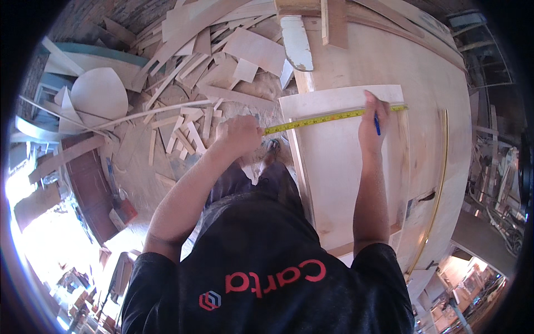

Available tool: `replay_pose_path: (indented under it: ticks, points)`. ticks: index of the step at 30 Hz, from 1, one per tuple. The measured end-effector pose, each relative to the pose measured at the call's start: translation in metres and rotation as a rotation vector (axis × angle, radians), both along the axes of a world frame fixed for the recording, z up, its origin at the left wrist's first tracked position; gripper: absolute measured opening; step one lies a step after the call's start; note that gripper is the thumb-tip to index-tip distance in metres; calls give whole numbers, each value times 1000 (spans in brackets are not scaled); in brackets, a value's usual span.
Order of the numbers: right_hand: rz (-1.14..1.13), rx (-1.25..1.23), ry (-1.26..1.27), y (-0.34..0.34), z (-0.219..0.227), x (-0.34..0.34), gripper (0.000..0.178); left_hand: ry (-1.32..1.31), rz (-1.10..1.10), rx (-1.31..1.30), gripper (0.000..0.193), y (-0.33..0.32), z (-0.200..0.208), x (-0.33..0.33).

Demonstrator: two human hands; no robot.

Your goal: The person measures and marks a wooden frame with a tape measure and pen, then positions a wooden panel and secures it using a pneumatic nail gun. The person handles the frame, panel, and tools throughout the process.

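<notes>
A yellow tape measure (312, 121) is pulled out across a pale wooden panel (339, 167) near its far end. My left hand (239, 134) is closed at the left end of the blade, off the panel's left edge; the case is hidden in the fist. My right hand (374, 119) lies over the blade near the panel's right side, with a blue pen (377, 126) held in its fingers. Beyond my right hand the blade runs on to the panel's right edge. Wooden strips (300, 167) border the panel along its sides.
The panel lies on a large plywood sheet (428, 72). A long brass-coloured strip (444, 161) lies to the right. A white-painted board piece (296, 42) sits at the far edge. Offcuts (186, 133) and board scraps (253, 50) litter the floor on the left.
</notes>
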State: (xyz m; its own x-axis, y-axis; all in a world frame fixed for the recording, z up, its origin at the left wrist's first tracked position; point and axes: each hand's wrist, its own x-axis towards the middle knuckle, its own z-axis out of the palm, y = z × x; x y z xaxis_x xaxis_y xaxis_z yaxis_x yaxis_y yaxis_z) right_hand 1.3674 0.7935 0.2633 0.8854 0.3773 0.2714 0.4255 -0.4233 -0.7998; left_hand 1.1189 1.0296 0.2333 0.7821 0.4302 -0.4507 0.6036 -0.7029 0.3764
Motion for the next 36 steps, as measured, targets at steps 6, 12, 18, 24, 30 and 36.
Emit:
replay_pose_path:
  ticks: [6, 12, 18, 24, 30, 36]
  points:
    - [706, -273, 559, 33, -2, -5, 15, 55, 25, -11, 30, -1, 19, 6]
    - [778, -312, 542, 44, -9, -11, 9, -20, -2, 22, 30, 0, 8, 2]
    - [790, -330, 493, 44, -19, -5, 10, 109, 40, -84, 29, 4, 23, 10]
    - [811, -384, 504, 45, -20, -1, 10, 106, 10, -68, 28, 5, 18, 10]
    - [825, -392, 489, 45, -21, -1, 11, 48, -7, -33, 29, 3, 15, 7]
    - [768, -215, 542, 44, -32, -4, 11, 71, 11, -54, 30, 4, 15, 9]
